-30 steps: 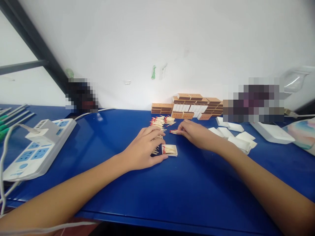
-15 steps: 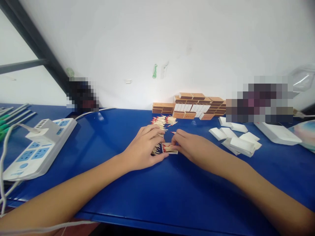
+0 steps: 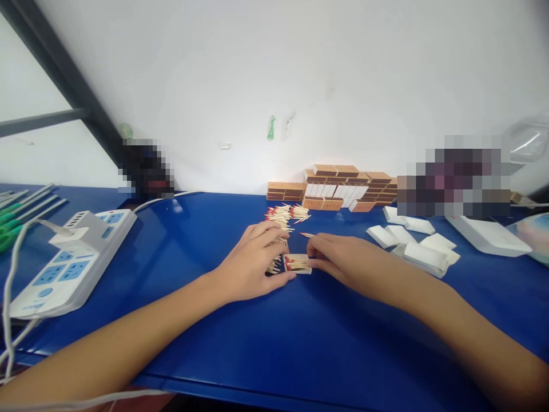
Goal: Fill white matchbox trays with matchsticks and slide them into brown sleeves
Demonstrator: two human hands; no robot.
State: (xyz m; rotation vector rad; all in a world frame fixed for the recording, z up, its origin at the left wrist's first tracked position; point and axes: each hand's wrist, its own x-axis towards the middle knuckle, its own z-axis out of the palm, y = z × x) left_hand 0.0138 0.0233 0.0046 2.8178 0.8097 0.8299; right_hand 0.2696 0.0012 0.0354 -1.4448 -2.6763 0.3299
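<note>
A small white matchbox tray (image 3: 309,271) with red-tipped matches lying in it sits on the blue tabletop. My left hand (image 3: 257,264) curves round the tray's left end, its thumb and forefinger at the two left corners. Loose matches lie under and beside that palm, partly hidden. At the tray's right end is my right hand (image 3: 338,258), fingers curled, thumb and forefinger close to the matches inside. A match (image 3: 306,234) pokes out leftward from its curled fingers. Past the left hand lies a heap of red-headed matches (image 3: 279,214), beside a smaller bunch (image 3: 300,213).
Brown matchboxes (image 3: 330,187) are stacked against the wall. Several empty-looking white trays (image 3: 422,254) lie in a loose pile at right, near a white box (image 3: 486,234). At left are a power strip (image 3: 72,266) with cables and green-handled tools (image 3: 17,220).
My right hand has drawn slightly right, uncovering more of the tray and its matches. The left hand keeps its place at the tray. The whole view has shifted a little.
</note>
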